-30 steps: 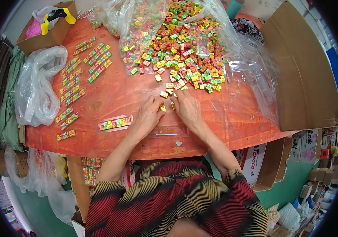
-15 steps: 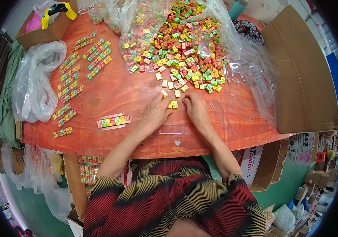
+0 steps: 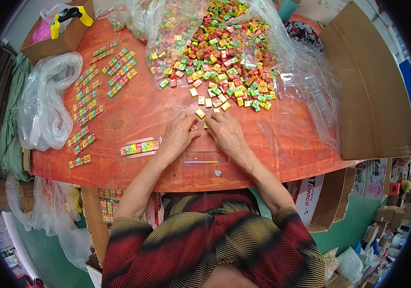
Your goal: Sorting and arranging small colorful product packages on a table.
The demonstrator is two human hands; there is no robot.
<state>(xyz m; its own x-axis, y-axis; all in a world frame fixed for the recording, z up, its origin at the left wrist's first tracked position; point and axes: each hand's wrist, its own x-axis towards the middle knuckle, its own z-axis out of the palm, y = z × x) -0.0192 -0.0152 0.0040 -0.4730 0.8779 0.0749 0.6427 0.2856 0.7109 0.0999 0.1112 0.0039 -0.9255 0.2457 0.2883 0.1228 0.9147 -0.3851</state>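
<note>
Both my hands are over the red table, just below a heap of small coloured boxes [image 3: 234, 72]. My left hand [image 3: 179, 134] has its fingers curled in, with a small reddish box [image 3: 194, 127] at their tips. Curled beside it, my right hand [image 3: 228, 136] has its fingertips on a small yellow box [image 3: 206, 126], which they mostly cover. Directly above the hands lie a loose yellow box [image 3: 200, 113] and several more. A clear plastic piece [image 3: 200, 162] lies between my wrists. Left of my left hand is a clear tray holding a row of boxes [image 3: 140, 147].
More filled rows [image 3: 88, 105] lie at the left, near a crumpled clear bag [image 3: 47, 103]. A cardboard box [image 3: 56, 41] stands at the back left. At right are clear plastic trays [image 3: 315, 101] and a tall cardboard panel [image 3: 371, 86]. Clear plastic sheeting [image 3: 172, 29] surrounds the heap.
My right hand has moved left and up over the yellow boxes, close to my left hand. My left hand has drawn slightly left, uncovering a yellow box above it.
</note>
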